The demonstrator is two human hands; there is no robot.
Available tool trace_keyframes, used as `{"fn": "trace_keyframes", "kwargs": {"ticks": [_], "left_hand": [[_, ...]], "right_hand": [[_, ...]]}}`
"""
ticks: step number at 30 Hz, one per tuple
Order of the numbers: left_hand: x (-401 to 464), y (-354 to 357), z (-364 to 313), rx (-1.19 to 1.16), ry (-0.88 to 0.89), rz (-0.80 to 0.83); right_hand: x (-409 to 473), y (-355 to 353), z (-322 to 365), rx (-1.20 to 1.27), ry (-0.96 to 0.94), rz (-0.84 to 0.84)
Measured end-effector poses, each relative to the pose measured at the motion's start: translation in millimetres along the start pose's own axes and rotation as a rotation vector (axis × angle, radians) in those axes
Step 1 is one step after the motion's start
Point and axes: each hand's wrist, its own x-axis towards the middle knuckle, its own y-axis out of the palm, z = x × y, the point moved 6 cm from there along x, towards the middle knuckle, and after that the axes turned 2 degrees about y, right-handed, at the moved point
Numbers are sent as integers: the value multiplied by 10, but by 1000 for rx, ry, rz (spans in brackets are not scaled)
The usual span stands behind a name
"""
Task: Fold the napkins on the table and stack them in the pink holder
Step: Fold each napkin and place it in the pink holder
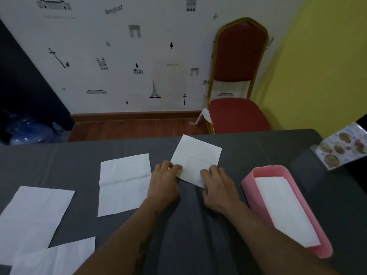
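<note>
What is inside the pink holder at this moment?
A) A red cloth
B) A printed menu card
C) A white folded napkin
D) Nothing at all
C: a white folded napkin lies inside the pink holder, while both hands, left and right, press another napkin on the table.

The far wall (123, 56) is papered in white and printed with small black motifs, among them a tower, arches, a bicycle and the word "Bonjour!", while the adjoining wall (317, 66) on the right is painted yellow. A brown skirting board (137, 115) is seen at the foot of the white wall above a reddish wooden floor (131, 130), and a red-upholstered chair (238, 76) with a gilt frame is placed in the corner. A dark panel (25, 86) and blue water bottles (27, 132) are seen at the left, under dim, even light
</note>
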Motion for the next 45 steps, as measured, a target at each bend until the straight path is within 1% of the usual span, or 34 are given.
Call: {"fn": "trace_keyframes", "kwargs": {"ticks": [4,9,13,15,19,22,27,30,33,35,36,37,38,39,41,43,45], "left_hand": [[78,-20,-20,-66,25,-73],[112,-75,-96,-42,113,-133],[68,-196,-207,-129,113,-172],[28,-277,-239,-198,91,-173],[-113,-400,-180,-470,13,-136],[-227,-461,-110,-505,-29,-118],[-353,-530,15,-604,-129,-196],[-369,-503,96,-636,-225,-217],[-381,-460,205,-616,-334,-265],[-410,-432,272,-549,-387,-288],[-434,-430,290,-488,-379,-305],[-461,-445,287,-408,-335,-329],[-485,-464,258,-317,-254,-346],[-503,-456,209,-228,-159,-325],[-541,-355,80,-94,-4,-179],[-596,-195,-13,-20,61,-20],[-641,-71,-46,25,71,48]], "right_hand": [[93,15,-13,-3,7,-21],[72,-29,-32,145,43,-76],[-27,-25,-2,202,32,-96],[-48,-28,-19,188,58,-98],[-86,-205,-63,161,80,-207],[-101,-292,-87,172,52,-174],[-126,-398,-65,196,23,-75],[-81,-479,-39,205,18,-114],[-65,-504,14,195,34,-160],[-103,-497,86,186,33,-190],[-131,-473,121,179,26,-189],[-160,-423,146,173,17,-170],[-188,-355,163,173,7,-138],[-213,-275,170,184,-2,-94],[-257,-131,153,239,18,-5],[-276,-30,119,342,104,57],[-252,7,93,424,197,57]]}}
